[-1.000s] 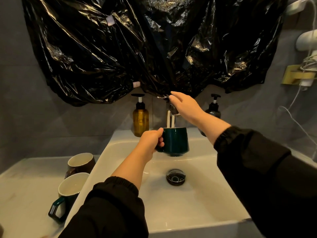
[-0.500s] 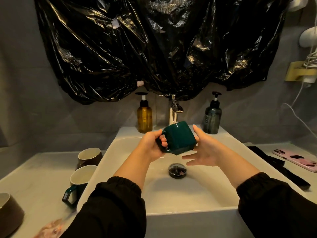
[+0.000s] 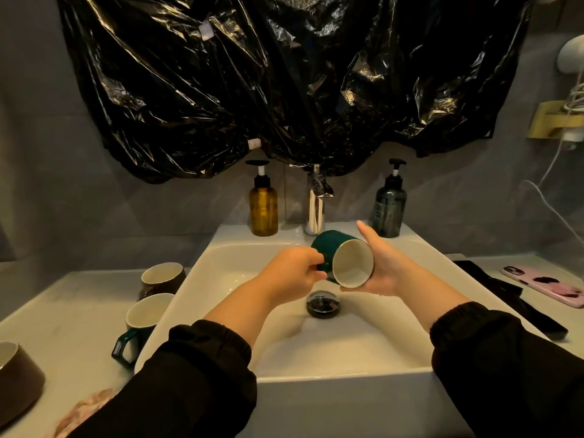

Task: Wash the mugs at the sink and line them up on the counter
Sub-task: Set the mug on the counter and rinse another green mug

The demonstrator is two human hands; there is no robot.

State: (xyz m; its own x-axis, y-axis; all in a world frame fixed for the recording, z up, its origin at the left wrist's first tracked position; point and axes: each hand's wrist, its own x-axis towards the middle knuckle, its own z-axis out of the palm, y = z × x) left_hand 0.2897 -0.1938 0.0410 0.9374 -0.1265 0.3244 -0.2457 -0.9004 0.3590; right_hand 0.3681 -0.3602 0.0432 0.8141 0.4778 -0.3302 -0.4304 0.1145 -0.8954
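Note:
A dark green mug (image 3: 328,248) with a cream inside lies tipped on its side over the white sink (image 3: 363,349), its mouth facing me. My left hand (image 3: 292,273) grips its handle. My right hand (image 3: 384,267) cups the mug's right side and underside with fingers mostly straight. On the counter left of the sink stand a brown mug (image 3: 162,278), a second green mug (image 3: 142,324) and, at the frame's left edge, another brown mug (image 3: 15,377). The chrome faucet (image 3: 316,200) stands behind the held mug; no water stream shows.
An amber pump bottle (image 3: 263,203) and a grey pump bottle (image 3: 389,203) flank the faucet. The drain plug (image 3: 323,303) sits in the basin. A pink phone (image 3: 545,284) and a black object (image 3: 512,300) lie on the right counter. A pinkish cloth (image 3: 85,412) lies bottom left.
My right hand left the faucet and came down to the mug. The mug went from upright under the tap to tipped over with its mouth toward me.

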